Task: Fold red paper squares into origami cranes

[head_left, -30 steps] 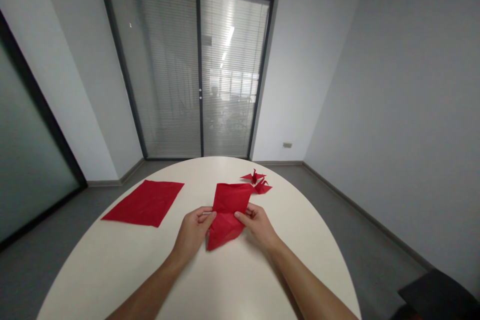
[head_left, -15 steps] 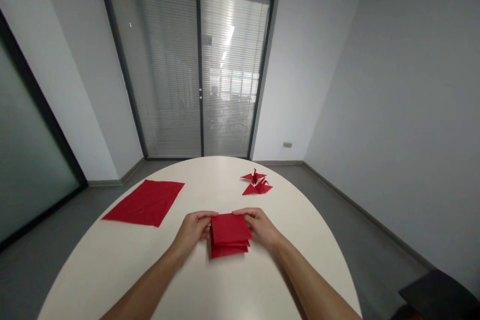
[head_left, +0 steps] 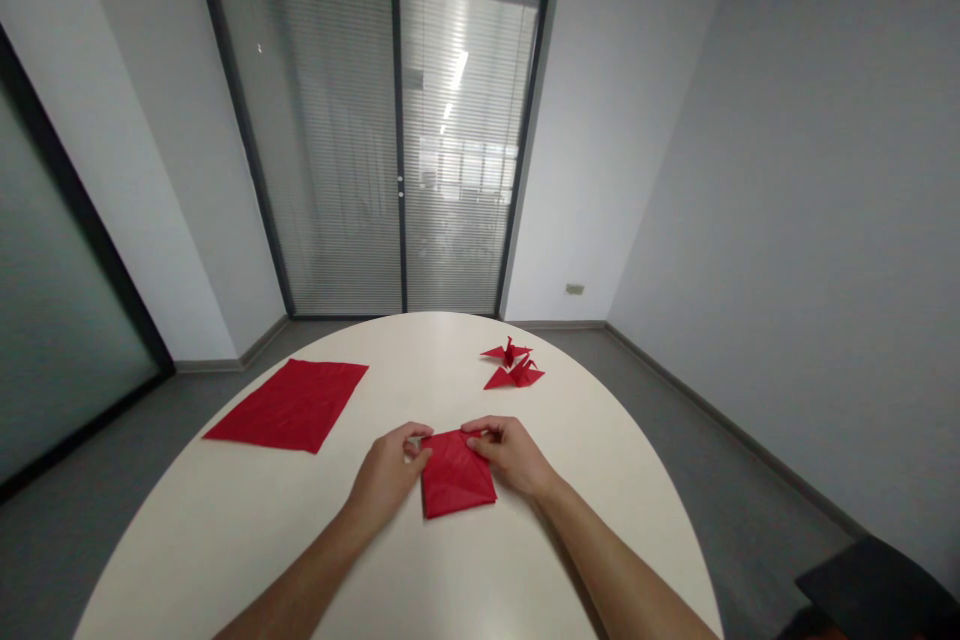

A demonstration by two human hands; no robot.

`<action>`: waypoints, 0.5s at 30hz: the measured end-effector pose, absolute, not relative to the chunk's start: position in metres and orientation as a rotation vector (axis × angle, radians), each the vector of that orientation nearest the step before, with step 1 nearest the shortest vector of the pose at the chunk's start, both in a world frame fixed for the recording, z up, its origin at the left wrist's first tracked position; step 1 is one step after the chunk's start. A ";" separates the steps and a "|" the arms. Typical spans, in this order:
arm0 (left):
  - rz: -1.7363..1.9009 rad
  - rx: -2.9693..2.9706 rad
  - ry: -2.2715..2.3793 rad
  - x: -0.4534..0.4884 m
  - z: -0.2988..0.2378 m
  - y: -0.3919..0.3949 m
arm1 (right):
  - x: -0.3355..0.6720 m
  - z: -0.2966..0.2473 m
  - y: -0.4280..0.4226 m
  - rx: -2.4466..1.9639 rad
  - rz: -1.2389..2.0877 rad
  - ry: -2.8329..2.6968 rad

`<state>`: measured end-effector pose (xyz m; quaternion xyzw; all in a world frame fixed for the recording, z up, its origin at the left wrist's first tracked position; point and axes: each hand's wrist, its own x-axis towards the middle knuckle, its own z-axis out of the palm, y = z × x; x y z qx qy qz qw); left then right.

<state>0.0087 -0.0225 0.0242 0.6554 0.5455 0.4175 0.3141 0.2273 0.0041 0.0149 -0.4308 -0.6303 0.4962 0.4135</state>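
Between my hands a square of folded red paper point(head_left: 456, 482) lies nearly flat on the table, its layers pressed together. My left hand point(head_left: 390, 465) is closed at its upper left corner, with the thumb and fingertips at the edge. My right hand point(head_left: 510, 452) pinches the upper right part, thumb on top and index finger along the far edge. Fingers beneath or behind the paper are partly hidden.
A larger red sheet point(head_left: 292, 407) lies flat at the left of the round white table point(head_left: 420, 350). Two folded red paper cranes point(head_left: 514, 375) sit at the back right. A black chair point(head_left: 877, 585) stands at the lower right, beyond the table's edge.
The upper folded layers, raised and fanned apart before, now lie down over the paper. My thumbs have come onto its top face; the sheet and cranes stay put.
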 end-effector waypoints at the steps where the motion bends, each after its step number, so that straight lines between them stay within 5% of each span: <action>1: 1.115 1.874 1.476 0.009 0.022 -0.024 | 0.226 0.014 0.004 -1.090 1.212 -1.607; 9: 0.462 2.508 1.458 0.024 0.015 -0.043 | 0.226 0.013 0.007 -1.178 0.772 -1.787; 15: 0.373 2.614 1.501 0.025 0.013 -0.044 | 0.211 0.044 -0.022 -1.215 0.274 -2.238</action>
